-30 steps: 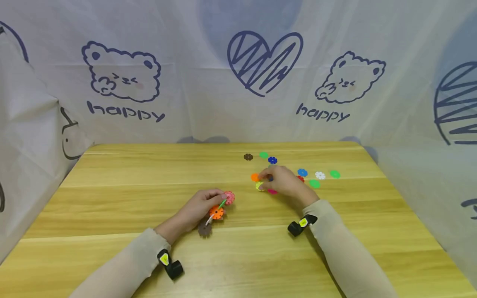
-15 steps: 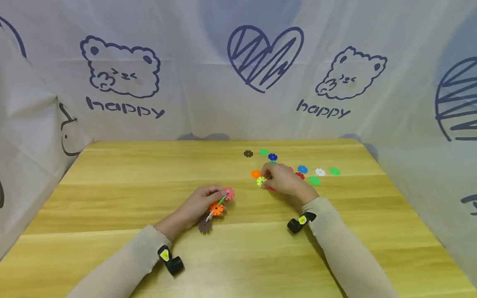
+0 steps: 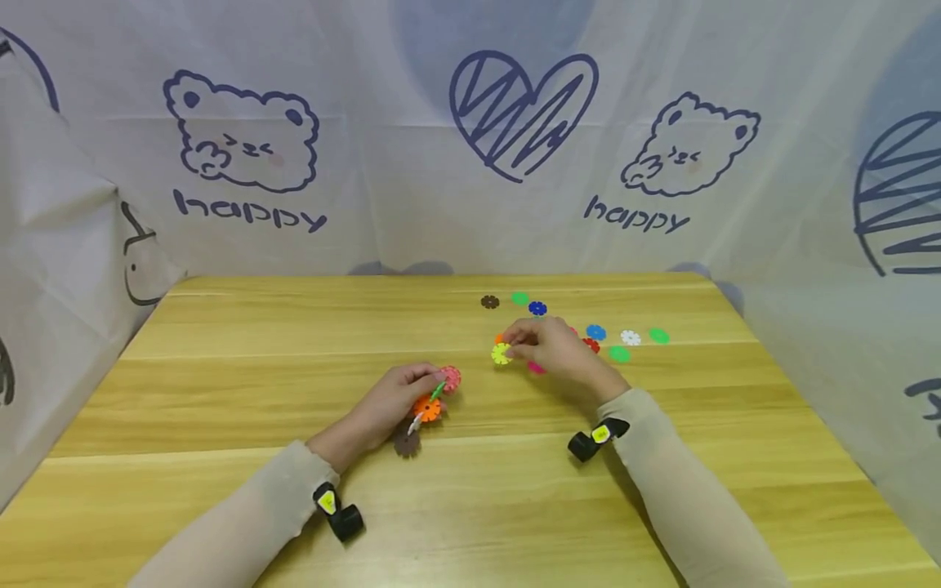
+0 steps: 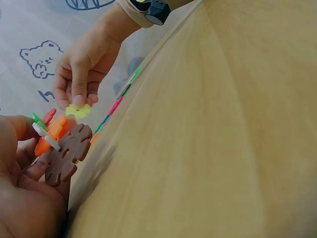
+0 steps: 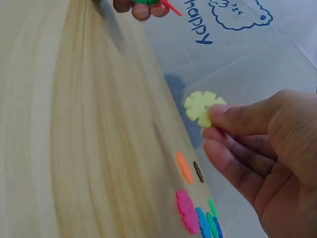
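My left hand (image 3: pixel 393 402) holds a chain of notched plastic discs joined edge to edge. A pink disc (image 3: pixel 450 378) is at the fingertips, followed by a green disc (image 3: pixel 438 390), an orange disc (image 3: pixel 427 408), a white disc (image 4: pixel 42 131) and a brown disc (image 4: pixel 69 154) at the free end. Between thumb and fingers, my right hand (image 3: pixel 547 347) pinches a yellow notched disc (image 5: pixel 200 106). In the right wrist view that disc is held up off the table, with its slots showing. The two hands are apart, the right one farther forward.
Several loose discs lie on the wooden table (image 3: pixel 257 367) around and beyond my right hand, among them a dark brown disc (image 3: pixel 490 302), a dark blue disc (image 3: pixel 537 308), a white disc (image 3: pixel 631 337) and a magenta disc (image 5: pixel 187 211). A printed cloth (image 3: pixel 412 163) hangs behind the table.
The yellow disc has come up off the table in my right hand and shifted slightly left, now partly covering the loose orange disc. My left hand and its chain have hardly moved.
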`<state>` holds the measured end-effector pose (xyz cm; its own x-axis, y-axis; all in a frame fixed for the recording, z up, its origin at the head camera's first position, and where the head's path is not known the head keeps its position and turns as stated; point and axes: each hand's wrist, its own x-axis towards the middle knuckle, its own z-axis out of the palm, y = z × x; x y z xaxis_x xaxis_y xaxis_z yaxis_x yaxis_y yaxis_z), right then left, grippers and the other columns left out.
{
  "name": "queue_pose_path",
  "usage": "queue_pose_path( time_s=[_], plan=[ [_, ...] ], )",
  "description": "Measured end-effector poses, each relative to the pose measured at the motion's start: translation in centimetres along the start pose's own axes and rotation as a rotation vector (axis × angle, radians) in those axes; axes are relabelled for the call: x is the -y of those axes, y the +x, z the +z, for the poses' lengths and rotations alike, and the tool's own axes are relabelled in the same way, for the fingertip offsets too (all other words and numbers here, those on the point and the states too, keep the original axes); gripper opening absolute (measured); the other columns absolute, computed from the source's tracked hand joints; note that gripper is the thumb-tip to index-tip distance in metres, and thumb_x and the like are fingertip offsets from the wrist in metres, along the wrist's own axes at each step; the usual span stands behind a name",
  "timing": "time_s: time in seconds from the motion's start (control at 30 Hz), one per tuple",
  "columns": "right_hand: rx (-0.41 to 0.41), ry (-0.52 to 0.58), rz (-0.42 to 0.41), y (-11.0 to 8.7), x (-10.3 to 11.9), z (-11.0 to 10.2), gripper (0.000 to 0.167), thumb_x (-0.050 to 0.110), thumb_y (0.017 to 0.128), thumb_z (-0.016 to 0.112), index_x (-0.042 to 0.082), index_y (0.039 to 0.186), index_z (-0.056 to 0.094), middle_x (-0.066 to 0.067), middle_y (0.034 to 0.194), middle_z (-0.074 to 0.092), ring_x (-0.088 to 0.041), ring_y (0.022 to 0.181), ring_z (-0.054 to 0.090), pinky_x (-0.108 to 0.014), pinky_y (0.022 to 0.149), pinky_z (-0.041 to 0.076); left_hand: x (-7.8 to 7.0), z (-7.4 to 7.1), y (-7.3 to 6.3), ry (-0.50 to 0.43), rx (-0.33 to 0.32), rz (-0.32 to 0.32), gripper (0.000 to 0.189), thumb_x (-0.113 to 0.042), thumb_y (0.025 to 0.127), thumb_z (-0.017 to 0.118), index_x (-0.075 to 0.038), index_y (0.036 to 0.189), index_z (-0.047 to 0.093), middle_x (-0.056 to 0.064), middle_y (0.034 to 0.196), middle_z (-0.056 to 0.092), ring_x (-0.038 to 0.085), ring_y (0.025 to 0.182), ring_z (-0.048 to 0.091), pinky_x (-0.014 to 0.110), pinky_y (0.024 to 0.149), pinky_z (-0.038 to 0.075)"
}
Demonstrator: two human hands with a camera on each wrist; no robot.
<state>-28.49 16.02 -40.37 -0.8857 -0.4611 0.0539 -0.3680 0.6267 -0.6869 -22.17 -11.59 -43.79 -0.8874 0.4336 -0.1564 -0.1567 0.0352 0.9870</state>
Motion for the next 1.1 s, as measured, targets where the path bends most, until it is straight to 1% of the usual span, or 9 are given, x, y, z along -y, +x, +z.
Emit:
queue_pose_path(
  time_s=[0.13,0.23,0.33,0.47,0.6,0.77,1.1],
  plan=[
    [-0.009,0.086,-0.026,-0.1,0.5,0.2,0.010,0.010,0.091,0.071,0.010,0.101,0.071,0.001,0.089,0.070,-0.015,0.080,0.066,-0.030,0.067,0.054,-0.1,0.0,0.0,0.000,-0.006,-0.005,0.026,-0.022,0.104,0.051,0.001,0.111,0.061,0.014,0.089,0.067,0.013,0.066,0.064,0.022,0.055,0.050],
    [0.000,0.160,-0.050,-0.2,0.9,0.4,0.010,0.007,0.091,0.070,0.007,0.101,0.071,-0.001,0.091,0.070,-0.017,0.083,0.066,-0.031,0.072,0.055,-0.1,0.0,0.2,0.014,-0.008,0.000,0.027,-0.024,0.103,0.052,0.000,0.109,0.062,0.014,0.086,0.068,0.013,0.064,0.062,0.023,0.055,0.049],
    [0.005,0.221,-0.073,-0.3,1.3,0.8,0.010,0.003,0.091,0.069,0.004,0.100,0.070,-0.004,0.091,0.070,-0.018,0.084,0.067,-0.032,0.075,0.056,0.0,0.0,0.4,0.020,-0.012,0.006,0.028,-0.025,0.103,0.054,0.000,0.109,0.063,0.014,0.085,0.068,0.013,0.066,0.062,0.023,0.058,0.049],
    [0.017,0.270,-0.095,-0.3,1.8,1.4,0.009,0.003,0.091,0.069,0.002,0.100,0.069,-0.006,0.092,0.070,-0.018,0.084,0.068,-0.030,0.076,0.056,0.1,-0.1,0.5,0.004,-0.022,-0.011,0.029,-0.026,0.102,0.054,0.000,0.111,0.062,0.014,0.087,0.068,0.014,0.068,0.064,0.024,0.058,0.051],
    [0.032,0.314,-0.108,-0.3,2.3,2.0,0.008,0.002,0.091,0.068,0.001,0.099,0.068,-0.008,0.092,0.070,-0.020,0.084,0.068,-0.032,0.076,0.057,0.3,-0.2,0.4,-0.012,-0.038,-0.026,0.029,-0.027,0.103,0.053,-0.001,0.113,0.061,0.013,0.088,0.068,0.014,0.068,0.065,0.024,0.057,0.051],
    [0.040,0.301,-0.124,-0.2,2.6,2.6,0.007,0.001,0.091,0.068,0.002,0.098,0.068,-0.006,0.090,0.070,-0.019,0.084,0.068,-0.031,0.076,0.057,0.4,-0.3,0.3,-0.012,-0.051,-0.019,0.030,-0.027,0.103,0.053,0.000,0.112,0.061,0.012,0.089,0.067,0.014,0.069,0.065,0.024,0.059,0.051],
    [0.029,0.241,-0.148,-0.5,3.0,3.6,0.005,0.008,0.094,0.067,0.009,0.098,0.069,-0.001,0.092,0.068,-0.015,0.085,0.066,-0.029,0.076,0.055,0.2,-0.2,0.2,-0.041,-0.027,-0.025,0.030,-0.025,0.103,0.052,0.000,0.115,0.061,0.014,0.100,0.065,0.015,0.075,0.066,0.023,0.062,0.052]
  ],
)
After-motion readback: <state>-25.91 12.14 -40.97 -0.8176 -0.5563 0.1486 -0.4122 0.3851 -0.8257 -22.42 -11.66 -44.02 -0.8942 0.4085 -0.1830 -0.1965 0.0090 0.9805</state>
